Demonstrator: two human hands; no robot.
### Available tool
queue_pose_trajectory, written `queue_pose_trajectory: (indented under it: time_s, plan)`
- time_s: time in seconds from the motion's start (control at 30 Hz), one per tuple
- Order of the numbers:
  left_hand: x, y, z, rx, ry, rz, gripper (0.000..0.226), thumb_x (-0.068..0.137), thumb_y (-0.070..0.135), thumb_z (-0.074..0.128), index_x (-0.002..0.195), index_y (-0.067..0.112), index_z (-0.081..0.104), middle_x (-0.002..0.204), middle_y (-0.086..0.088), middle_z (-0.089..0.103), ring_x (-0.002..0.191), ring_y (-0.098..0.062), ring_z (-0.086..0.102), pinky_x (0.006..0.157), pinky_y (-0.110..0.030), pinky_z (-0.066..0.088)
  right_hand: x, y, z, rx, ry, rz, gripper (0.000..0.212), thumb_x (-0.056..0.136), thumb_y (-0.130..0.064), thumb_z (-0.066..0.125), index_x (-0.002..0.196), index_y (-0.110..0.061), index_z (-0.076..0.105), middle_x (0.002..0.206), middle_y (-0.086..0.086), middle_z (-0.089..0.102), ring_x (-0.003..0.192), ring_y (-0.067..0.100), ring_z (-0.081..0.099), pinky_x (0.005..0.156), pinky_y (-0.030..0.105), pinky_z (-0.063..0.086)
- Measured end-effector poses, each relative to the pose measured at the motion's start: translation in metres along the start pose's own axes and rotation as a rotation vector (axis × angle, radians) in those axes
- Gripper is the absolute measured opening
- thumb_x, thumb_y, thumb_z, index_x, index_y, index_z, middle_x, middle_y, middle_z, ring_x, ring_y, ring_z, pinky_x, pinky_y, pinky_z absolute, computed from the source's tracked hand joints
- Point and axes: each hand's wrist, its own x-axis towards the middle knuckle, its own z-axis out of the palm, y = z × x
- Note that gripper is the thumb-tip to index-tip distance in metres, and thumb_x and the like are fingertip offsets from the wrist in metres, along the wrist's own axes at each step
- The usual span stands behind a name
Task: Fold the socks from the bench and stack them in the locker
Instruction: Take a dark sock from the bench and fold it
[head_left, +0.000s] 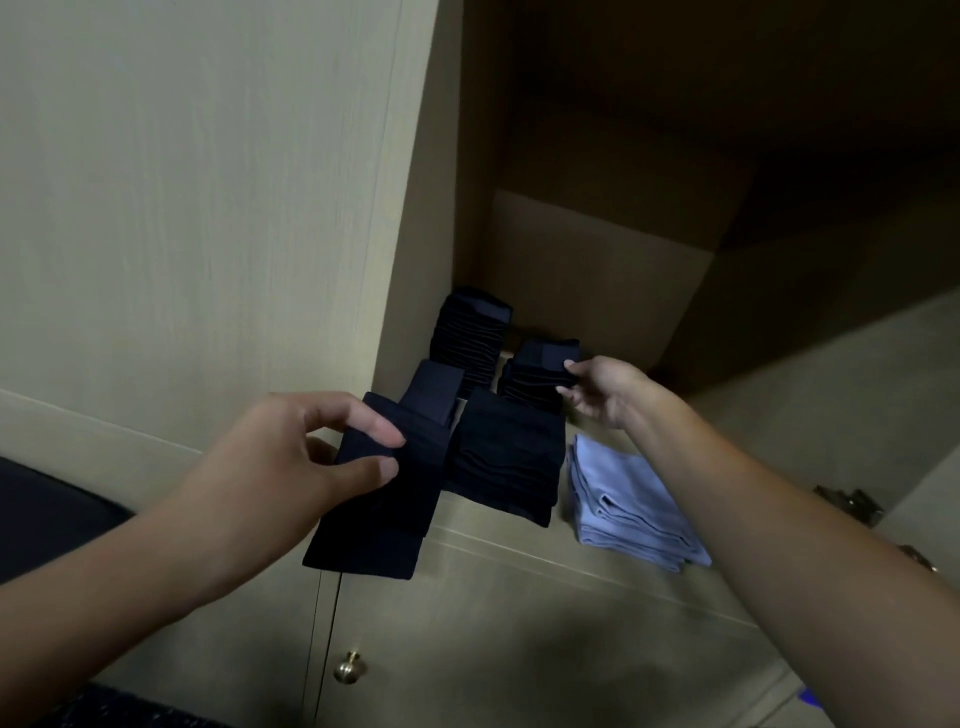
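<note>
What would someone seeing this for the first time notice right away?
Two bare arms reach into an open locker. The left hand pinches a folded dark sock at the shelf's front edge, while the right hand grips a stack of dark socks further in. Two more dark stacks stand on the shelf, and a pale blue folded cloth lies at the front right.

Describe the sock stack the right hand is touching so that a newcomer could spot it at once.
Start at the open locker shelf, where dark sock stacks sit left of a light blue folded cloth pile. The stack in question is at the back right, the right hand gripping its edge. It is shorter than the tall back-left stack.
</note>
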Motion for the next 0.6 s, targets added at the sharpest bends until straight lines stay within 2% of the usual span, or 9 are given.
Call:
queue_pose_trajectory:
  time_s: [0.13, 0.27, 0.37, 0.5, 0.6]
  plan:
    - [0.003, -0.003, 0.001, 0.027, 0.015, 0.0, 0.021, 0.077, 0.021, 0.081, 0.082, 0.042, 0.076, 0.092, 0.012, 0.076, 0.079, -0.011, 0.075, 0.066, -0.028, 0.063, 0.009, 0.001, 0.005, -0.018, -0.012, -0.006, 0.009, 0.101, -0.01, 0.059, 0.092, -0.011, 0.057, 0.096, 0.006, 0.06, 0.073, 0.014, 0.069, 0.039, 0.015, 0.047]
    - [0.005, -0.002, 0.002, 0.058, 0.029, -0.006, 0.019, 0.075, 0.027, 0.082, 0.083, 0.043, 0.077, 0.094, 0.006, 0.076, 0.078, -0.013, 0.075, 0.075, -0.041, 0.064, 0.018, 0.004, 0.006, -0.047, -0.013, 0.003, 0.009, 0.102, -0.01, 0.059, 0.094, -0.01, 0.055, 0.099, 0.011, 0.063, 0.04, 0.007, 0.062, 0.036, 0.015, 0.044]
    - [0.006, -0.002, 0.001, 0.074, 0.019, -0.007, 0.019, 0.075, 0.028, 0.081, 0.083, 0.044, 0.076, 0.096, 0.009, 0.075, 0.08, -0.009, 0.074, 0.073, -0.035, 0.063, 0.022, 0.006, 0.007, -0.065, 0.01, -0.009, 0.008, 0.1, -0.01, 0.061, 0.095, -0.009, 0.055, 0.095, 0.011, 0.064, 0.052, 0.009, 0.068, 0.037, 0.015, 0.045]
    - [0.007, -0.004, 0.0, 0.068, 0.01, 0.001, 0.019, 0.077, 0.026, 0.082, 0.083, 0.043, 0.076, 0.09, 0.011, 0.076, 0.078, -0.01, 0.074, 0.065, -0.023, 0.061, 0.02, 0.008, 0.009, -0.069, 0.037, -0.011, 0.004, 0.101, -0.008, 0.059, 0.098, -0.009, 0.059, 0.095, 0.009, 0.064, 0.06, 0.011, 0.069, 0.036, 0.016, 0.042]
    - [0.008, -0.005, -0.001, 0.077, 0.005, 0.005, 0.019, 0.077, 0.028, 0.081, 0.085, 0.044, 0.076, 0.088, 0.012, 0.076, 0.077, -0.009, 0.074, 0.063, -0.02, 0.06, 0.021, 0.009, 0.01, -0.104, 0.081, -0.027, 0.008, 0.101, -0.006, 0.057, 0.101, -0.01, 0.064, 0.092, 0.005, 0.064, 0.064, 0.013, 0.066, 0.034, 0.018, 0.038]
